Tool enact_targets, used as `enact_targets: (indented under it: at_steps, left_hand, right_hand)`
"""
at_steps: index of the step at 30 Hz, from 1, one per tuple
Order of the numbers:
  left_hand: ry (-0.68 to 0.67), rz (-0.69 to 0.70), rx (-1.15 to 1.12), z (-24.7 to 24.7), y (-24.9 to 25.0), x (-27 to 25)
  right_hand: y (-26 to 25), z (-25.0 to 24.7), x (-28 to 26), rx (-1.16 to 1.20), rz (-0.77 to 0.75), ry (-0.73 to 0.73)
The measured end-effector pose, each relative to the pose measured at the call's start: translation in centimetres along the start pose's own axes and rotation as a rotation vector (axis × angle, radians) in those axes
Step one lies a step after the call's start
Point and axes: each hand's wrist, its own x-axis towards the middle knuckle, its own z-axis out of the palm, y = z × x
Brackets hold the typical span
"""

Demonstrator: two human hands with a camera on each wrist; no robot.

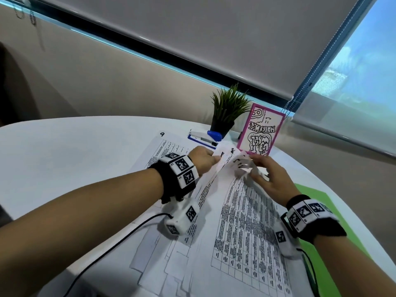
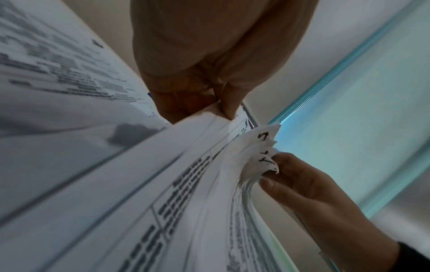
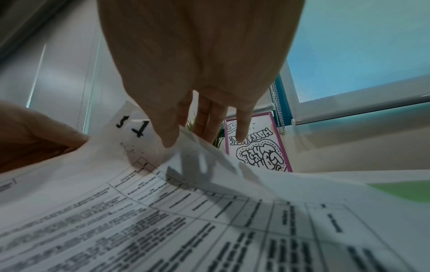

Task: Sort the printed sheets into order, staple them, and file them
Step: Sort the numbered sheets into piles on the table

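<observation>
On the desk [image 1: 64, 151], the left hand [image 1: 202, 157] pinches the printed sheets [image 1: 246, 221] at their far edge while the right hand [image 1: 272, 179] fans numbered corners, apparently reading 5 and 1: sorting continues, and stapling needs the stapler [image 1: 205, 137] beyond.

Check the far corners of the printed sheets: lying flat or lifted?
Lifted. The right hand fans the corners of the white printed sheets upward, showing handwritten numbers, while the left hand pinches the stack's far edge.
</observation>
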Motion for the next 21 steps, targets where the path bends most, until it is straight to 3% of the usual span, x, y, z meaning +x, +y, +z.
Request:
enact_targets:
  at_steps: [5,15,21]
  left_hand:
    - [-0.025,-0.083,-0.032,0.08,-0.02,0.53]
    - [-0.075,-0.098,-0.147,0.31,-0.6,0.16]
    - [-0.063,-0.086,-0.166,0.49,-0.92,0.68]
  right_hand:
    - [0.3,-0.02,-0.46,-0.008,-0.032,-0.011]
    - [0.65,0.06,-0.29,-0.006,0.011,-0.067]
    - [0.8,-0.01,-0.27,0.006,-0.075,-0.064]
